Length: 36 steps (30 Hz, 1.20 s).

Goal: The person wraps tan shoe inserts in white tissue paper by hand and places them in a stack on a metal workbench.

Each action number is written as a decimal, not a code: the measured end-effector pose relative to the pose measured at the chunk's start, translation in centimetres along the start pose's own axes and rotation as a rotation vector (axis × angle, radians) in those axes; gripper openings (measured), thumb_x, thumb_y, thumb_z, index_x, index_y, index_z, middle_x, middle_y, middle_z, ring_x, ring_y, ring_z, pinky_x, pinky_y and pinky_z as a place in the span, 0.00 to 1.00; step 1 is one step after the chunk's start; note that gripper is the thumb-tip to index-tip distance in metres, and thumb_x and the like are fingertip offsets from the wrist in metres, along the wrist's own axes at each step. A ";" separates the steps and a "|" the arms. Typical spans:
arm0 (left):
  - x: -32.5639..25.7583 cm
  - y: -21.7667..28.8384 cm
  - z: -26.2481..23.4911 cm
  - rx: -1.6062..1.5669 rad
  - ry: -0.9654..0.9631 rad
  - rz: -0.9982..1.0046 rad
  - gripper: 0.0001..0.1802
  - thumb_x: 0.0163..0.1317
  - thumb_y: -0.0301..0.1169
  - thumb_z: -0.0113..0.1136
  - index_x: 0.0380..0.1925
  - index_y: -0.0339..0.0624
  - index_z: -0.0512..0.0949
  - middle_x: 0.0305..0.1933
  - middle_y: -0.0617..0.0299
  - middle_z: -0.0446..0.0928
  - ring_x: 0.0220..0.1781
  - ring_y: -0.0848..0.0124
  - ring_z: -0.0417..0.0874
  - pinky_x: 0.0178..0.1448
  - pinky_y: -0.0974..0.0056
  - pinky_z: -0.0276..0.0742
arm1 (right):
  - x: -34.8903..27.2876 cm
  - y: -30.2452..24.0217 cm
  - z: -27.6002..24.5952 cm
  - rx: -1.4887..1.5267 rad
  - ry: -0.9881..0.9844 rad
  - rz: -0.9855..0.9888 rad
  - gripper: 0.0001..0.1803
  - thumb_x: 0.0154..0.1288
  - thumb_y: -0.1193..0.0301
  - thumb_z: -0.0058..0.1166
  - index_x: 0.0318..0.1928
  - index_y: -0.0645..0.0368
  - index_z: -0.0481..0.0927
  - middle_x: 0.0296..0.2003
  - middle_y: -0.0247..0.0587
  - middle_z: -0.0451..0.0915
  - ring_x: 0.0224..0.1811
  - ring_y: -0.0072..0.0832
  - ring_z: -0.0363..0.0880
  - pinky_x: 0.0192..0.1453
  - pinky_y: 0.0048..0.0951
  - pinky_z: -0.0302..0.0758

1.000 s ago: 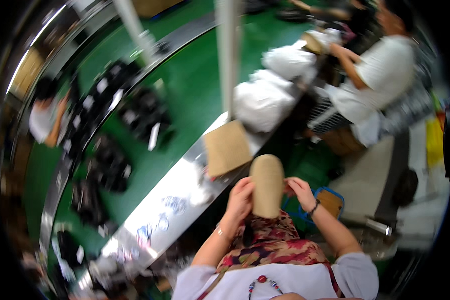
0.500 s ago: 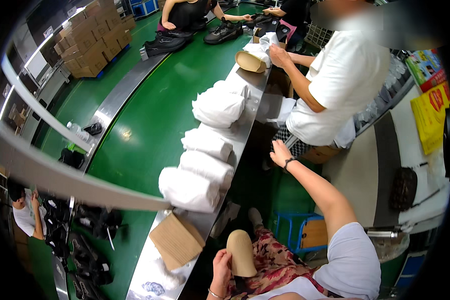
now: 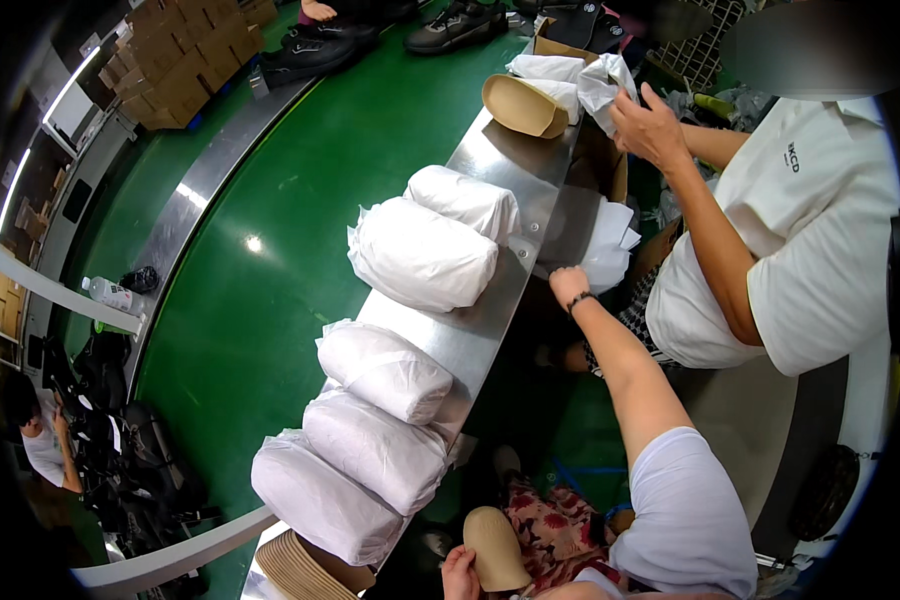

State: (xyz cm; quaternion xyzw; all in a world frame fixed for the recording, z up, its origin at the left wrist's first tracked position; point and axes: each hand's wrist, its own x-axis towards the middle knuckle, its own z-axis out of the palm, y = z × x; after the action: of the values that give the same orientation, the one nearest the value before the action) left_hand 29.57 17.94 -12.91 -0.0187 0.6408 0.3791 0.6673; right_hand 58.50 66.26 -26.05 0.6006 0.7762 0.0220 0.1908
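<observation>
The forward-pointing tan insert (image 3: 495, 550) is gripped by the left hand (image 3: 460, 574). The right hand (image 3: 571, 286) is curled beside white sheets (image 3: 608, 252), hold unclear

Brown cardboard boxes (image 3: 185, 65) stand stacked at upper left. A black shoe (image 3: 457, 27) rests on a broad green surface (image 3: 250, 340) at top. A clear plastic bottle (image 3: 110, 293) is along that surface's left side; wire mesh (image 3: 708, 45) shows at upper right.

Tan insert (image 3: 497, 548) (rnd top) tilted slightly, edge in L fingers (image 3: 460, 562).
</observation>
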 end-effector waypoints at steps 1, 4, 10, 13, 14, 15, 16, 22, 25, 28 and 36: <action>0.1 0.0 0.2 -0.058 -0.005 0.012 0.09 0.60 0.30 0.56 0.40 0.40 0.75 0.34 0.70 0.73 0.36 0.78 0.72 0.39 0.75 0.69 | -0.9 -0.2 0.3 -0.042 0.142 -0.121 0.07 0.54 0.72 0.46 0.31 0.52 0.78 0.33 0.37 0.77 0.39 0.33 0.76 0.46 0.34 0.68; 0.8 -1.6 -0.2 -0.244 -0.007 0.061 0.09 0.59 0.27 0.55 0.39 0.37 0.74 0.35 0.67 0.74 0.37 0.77 0.73 0.41 0.73 0.69 | -5.4 -1.0 -0.5 -0.034 0.375 -0.401 0.03 0.49 0.72 0.47 0.26 0.53 0.75 0.26 0.38 0.74 0.33 0.33 0.75 0.38 0.33 0.68; 0.6 -0.3 0.9 -0.220 -0.057 0.131 0.10 0.59 0.23 0.54 0.41 0.33 0.71 0.42 0.58 0.76 0.44 0.70 0.76 0.50 0.66 0.72 | -19.1 -2.6 -4.9 0.874 -0.079 -0.027 0.05 0.47 0.73 0.53 0.22 0.63 0.75 0.23 0.48 0.75 0.29 0.43 0.75 0.33 0.37 0.71; 0.3 0.5 1.2 -0.278 -0.198 0.162 0.12 0.60 0.25 0.55 0.44 0.35 0.69 0.44 0.58 0.75 0.45 0.69 0.76 0.52 0.65 0.72 | -27.8 -6.2 -11.3 1.111 0.007 -0.256 0.09 0.50 0.72 0.55 0.23 0.63 0.70 0.38 0.47 0.77 0.32 0.35 0.75 0.35 0.30 0.70; 0.6 0.7 1.6 -0.262 -0.234 0.168 0.12 0.60 0.25 0.54 0.44 0.35 0.69 0.44 0.58 0.75 0.45 0.69 0.76 0.52 0.65 0.72 | -31.0 -7.8 -13.5 1.121 0.223 -0.375 0.09 0.52 0.73 0.54 0.24 0.63 0.68 0.49 0.48 0.73 0.35 0.35 0.75 0.36 0.29 0.70; 1.5 0.2 1.6 -0.279 -0.272 0.164 0.12 0.61 0.25 0.54 0.44 0.36 0.69 0.44 0.58 0.75 0.45 0.69 0.76 0.52 0.64 0.72 | -34.1 -9.2 -17.3 1.221 0.041 -0.346 0.09 0.52 0.73 0.54 0.26 0.63 0.69 0.54 0.50 0.70 0.37 0.39 0.76 0.37 0.30 0.71; 1.9 -0.5 1.4 -0.299 -0.309 0.162 0.11 0.61 0.26 0.53 0.43 0.36 0.69 0.44 0.57 0.75 0.45 0.68 0.77 0.52 0.64 0.72 | -37.2 -10.9 -19.1 1.244 0.034 -0.372 0.07 0.53 0.74 0.54 0.26 0.63 0.70 0.54 0.51 0.69 0.37 0.42 0.76 0.39 0.31 0.72; -2.2 1.2 -0.5 -0.452 -0.545 -0.047 0.15 0.62 0.27 0.51 0.49 0.39 0.69 0.43 0.57 0.75 0.40 0.67 0.79 0.43 0.63 0.79 | -53.0 -19.9 -24.8 0.995 0.085 -0.887 0.05 0.52 0.73 0.56 0.28 0.60 0.75 0.60 0.54 0.61 0.58 0.46 0.66 0.59 0.37 0.66; -5.7 2.0 -3.1 -0.515 -0.722 -0.093 0.15 0.62 0.27 0.51 0.49 0.40 0.69 0.43 0.57 0.75 0.40 0.68 0.79 0.43 0.64 0.79 | -56.6 -20.9 -25.4 1.037 0.036 -0.927 0.07 0.55 0.71 0.56 0.33 0.59 0.78 0.56 0.52 0.68 0.55 0.42 0.70 0.58 0.36 0.68; -8.9 2.7 -5.2 -0.539 -0.814 -0.041 0.16 0.62 0.27 0.51 0.50 0.41 0.69 0.43 0.58 0.75 0.39 0.69 0.79 0.42 0.64 0.79 | -56.4 -20.6 -26.8 1.438 0.224 -0.400 0.09 0.59 0.72 0.53 0.38 0.63 0.78 0.51 0.50 0.73 0.51 0.37 0.75 0.55 0.33 0.70; -15.0 4.9 -6.5 -0.290 -0.779 0.280 0.14 0.62 0.25 0.50 0.48 0.43 0.71 0.43 0.62 0.76 0.39 0.73 0.79 0.41 0.68 0.79 | -54.0 -24.6 -25.0 0.968 0.474 -0.459 0.34 0.55 0.70 0.55 0.63 0.59 0.60 0.65 0.52 0.51 0.66 0.44 0.54 0.66 0.37 0.56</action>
State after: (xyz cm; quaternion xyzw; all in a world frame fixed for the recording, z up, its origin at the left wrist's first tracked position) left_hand 23.12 10.86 1.23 0.1191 0.2779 0.5307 0.7918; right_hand 38.81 13.52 5.19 0.4146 0.8297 -0.2429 -0.2842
